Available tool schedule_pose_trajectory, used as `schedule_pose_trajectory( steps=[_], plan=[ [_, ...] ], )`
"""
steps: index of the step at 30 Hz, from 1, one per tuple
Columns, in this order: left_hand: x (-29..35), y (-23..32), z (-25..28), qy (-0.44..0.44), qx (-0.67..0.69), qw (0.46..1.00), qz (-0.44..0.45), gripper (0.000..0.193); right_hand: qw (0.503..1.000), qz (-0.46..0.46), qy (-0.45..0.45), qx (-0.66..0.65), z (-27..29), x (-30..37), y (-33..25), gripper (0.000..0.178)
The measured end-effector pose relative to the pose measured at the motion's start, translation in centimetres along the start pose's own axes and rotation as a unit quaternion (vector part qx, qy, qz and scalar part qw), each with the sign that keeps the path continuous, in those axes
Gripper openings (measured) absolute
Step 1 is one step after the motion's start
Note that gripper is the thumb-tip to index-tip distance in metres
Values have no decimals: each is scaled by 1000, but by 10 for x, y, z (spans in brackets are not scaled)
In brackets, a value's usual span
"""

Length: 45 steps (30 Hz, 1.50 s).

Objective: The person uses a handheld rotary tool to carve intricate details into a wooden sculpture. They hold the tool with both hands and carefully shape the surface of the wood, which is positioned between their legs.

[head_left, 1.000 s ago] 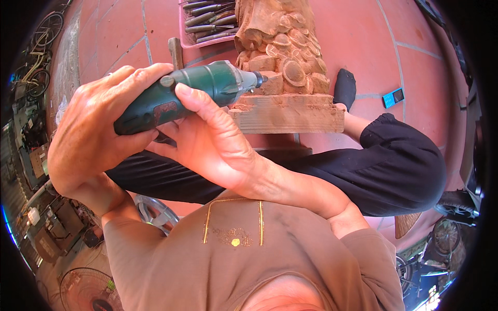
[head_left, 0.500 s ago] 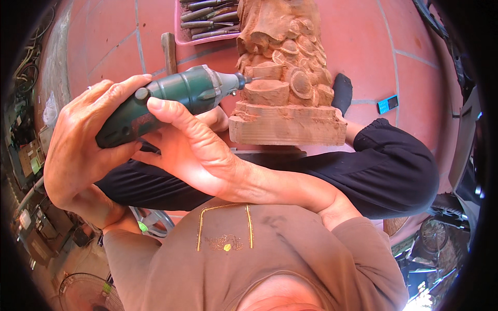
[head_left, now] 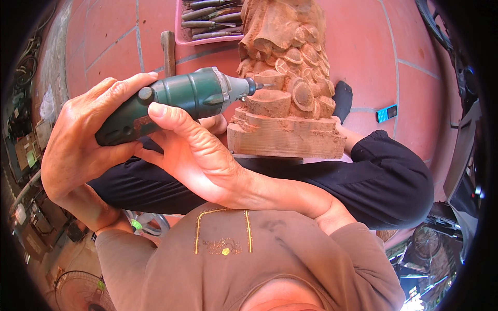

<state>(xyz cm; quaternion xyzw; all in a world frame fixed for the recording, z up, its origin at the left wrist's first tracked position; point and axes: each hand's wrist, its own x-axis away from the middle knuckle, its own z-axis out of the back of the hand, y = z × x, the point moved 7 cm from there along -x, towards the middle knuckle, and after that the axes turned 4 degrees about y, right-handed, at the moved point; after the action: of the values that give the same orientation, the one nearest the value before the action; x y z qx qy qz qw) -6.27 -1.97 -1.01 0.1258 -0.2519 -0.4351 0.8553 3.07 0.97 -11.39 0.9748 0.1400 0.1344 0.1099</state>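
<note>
Red floor tiles [head_left: 358, 46] fill the upper half of my view, with clutter crowding the dark rim on both sides and a fan [head_left: 78, 290] at lower left. Near the top edge I have a pink tray [head_left: 205, 41] of dark-handled chisels [head_left: 199, 24], and a wooden stick [head_left: 169, 54] lies on the floor just left of it. A blue phone [head_left: 386, 113] lies at upper right.

Centre-left, I see both hands clamped on a green power tool [head_left: 181, 96]. My left hand [head_left: 83, 135] wraps its rear end, fingers reaching over the top. My right hand [head_left: 202, 160] crosses from the right of the frame and grips from below, its thumb lying on the body; the tool hides some of its fingers.

The tool slants up to the right, its thin bit [head_left: 267, 84] beyond the fingertips and aimed at the carving [head_left: 303, 96]. That brown wooden piece stands at upper centre, to the right of both hands and well apart from them, its square base nearest the person's dark trousers [head_left: 384, 181]. The bit overlaps the carved surface, though from this angle I can't be sure whether it touches.
</note>
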Motion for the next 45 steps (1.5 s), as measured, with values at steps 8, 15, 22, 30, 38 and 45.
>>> schedule_pose_trajectory(
  steps=[8,15,22,30,38,45],
  plan=[
    [2,0,9,12,-10,1000,24,82,1000,-16,2,-16,-2,-8,-3,41],
    [-12,-17,10,-2,6,1000,18,84,999,-23,2,-24,0,-22,-9,44],
    [-38,-33,8,-40,21,999,-8,85,998,-25,30,-45,15,-34,-12,47],
    [-72,-55,17,-76,14,996,-51,91,998,-30,42,-44,12,-44,-31,62],
    [-88,-69,15,-105,-8,993,-60,92,997,-4,44,-65,12,-53,-39,71],
    [-91,-70,13,-146,10,988,-50,92,996,0,49,-70,12,-52,-38,69]
  ],
)
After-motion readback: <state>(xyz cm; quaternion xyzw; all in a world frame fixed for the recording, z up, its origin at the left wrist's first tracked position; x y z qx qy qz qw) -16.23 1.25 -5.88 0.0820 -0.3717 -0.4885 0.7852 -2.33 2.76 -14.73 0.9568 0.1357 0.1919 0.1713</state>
